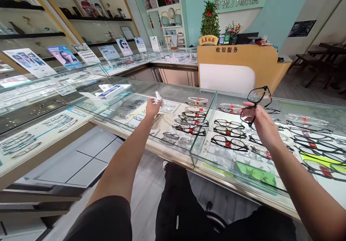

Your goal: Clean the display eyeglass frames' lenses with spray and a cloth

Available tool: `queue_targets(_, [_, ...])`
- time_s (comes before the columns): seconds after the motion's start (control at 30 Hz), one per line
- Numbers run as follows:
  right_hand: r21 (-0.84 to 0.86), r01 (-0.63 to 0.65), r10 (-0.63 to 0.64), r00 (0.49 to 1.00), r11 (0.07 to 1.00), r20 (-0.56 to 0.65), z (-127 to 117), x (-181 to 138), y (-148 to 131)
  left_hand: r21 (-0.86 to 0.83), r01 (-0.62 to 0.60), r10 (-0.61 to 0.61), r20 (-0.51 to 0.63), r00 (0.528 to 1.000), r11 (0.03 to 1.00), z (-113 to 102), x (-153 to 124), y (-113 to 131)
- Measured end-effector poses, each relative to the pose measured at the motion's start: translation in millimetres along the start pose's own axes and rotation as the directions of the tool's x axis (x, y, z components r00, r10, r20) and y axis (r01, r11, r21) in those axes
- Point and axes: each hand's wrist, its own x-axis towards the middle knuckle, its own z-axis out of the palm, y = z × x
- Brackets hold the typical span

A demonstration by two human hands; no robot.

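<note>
My right hand [261,121] is raised over the right part of the glass counter, its fingers closed around a pair of black-framed eyeglasses [256,94]. The eyeglasses are tilted, one lens above the other. Over the counter's left part, my left hand [152,107] is stretched forward and grips a small white bottle [158,96]. The bottle leans, and my fingers hide part of it. Under the glass below my hands lie rows of eyeglasses [228,142], several with red tags at the bridge.
The glass display counter [192,154] runs across in front of me and joins another case at left. An open white box [109,91] sits on its top. Behind stands a wooden cashier desk [227,57] with a potted plant [209,21]. Below are my legs and a dark round base.
</note>
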Motion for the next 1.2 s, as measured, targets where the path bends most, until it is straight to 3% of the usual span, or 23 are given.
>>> queue_targets(0.13, [-0.014, 0.002, -0.002, 1.000, 1.000, -0.014, -1.3, 0.4, -1.0, 0.120, -0.031, 0.027, 0.032, 0.999, 0.992, -19.9, -21.1, -13.4])
queue_targets(0.37, [-0.029, -0.001, 0.001, 1.000, 1.000, 0.000, 0.3, -0.5, 0.4, 0.333, -0.118, 0.047, 0.214, 0.976, 0.936, -62.7, -59.5, -44.5])
queue_targets(0.47, [-0.024, 0.008, -0.008, 1.000, 1.000, 0.000, 1.3, -1.1, 1.4, 0.357, -0.094, 0.021, 0.203, 0.979, 0.930, -73.4, -64.1, -48.8])
queue_targets(0.63, [-0.063, 0.017, -0.017, 1.000, 0.998, 0.003, 1.0, -1.2, 3.2, 0.406, -0.015, -0.023, 0.089, 0.996, 0.914, -85.2, -67.8, -44.4])
queue_targets(0.77, [-0.068, 0.008, -0.008, 1.000, 0.998, -0.002, 1.4, -1.6, 2.2, 0.458, -0.130, 0.118, 0.056, 0.991, 0.880, -87.7, -81.1, -32.9])
queue_targets(0.83, [-0.066, 0.003, -0.003, 1.000, 0.998, 0.000, 2.3, -2.2, 0.2, 0.436, -0.267, 0.211, 0.173, 0.962, 0.860, -84.9, -90.0, -24.8])
queue_targets(0.93, [-0.090, -0.007, 0.007, 1.000, 0.996, 0.000, 3.3, -3.3, -3.8, 0.353, -0.423, 0.265, 0.416, 0.870, 0.835, -76.1, -101.3, -12.5])
queue_targets(1.0, [-0.110, -0.013, 0.013, 1.000, 0.994, -0.002, 3.5, -3.6, -5.4, 0.336, -0.448, 0.252, 0.491, 0.834, 0.828, -68.8, -106.1, -5.9])
queue_targets(1.2, [-0.098, 0.014, -0.013, 1.000, 0.995, 0.013, 2.8, -2.6, -2.4, 0.361, -0.411, 0.186, 0.519, 0.834, 0.837, -57.2, -106.9, 5.0])
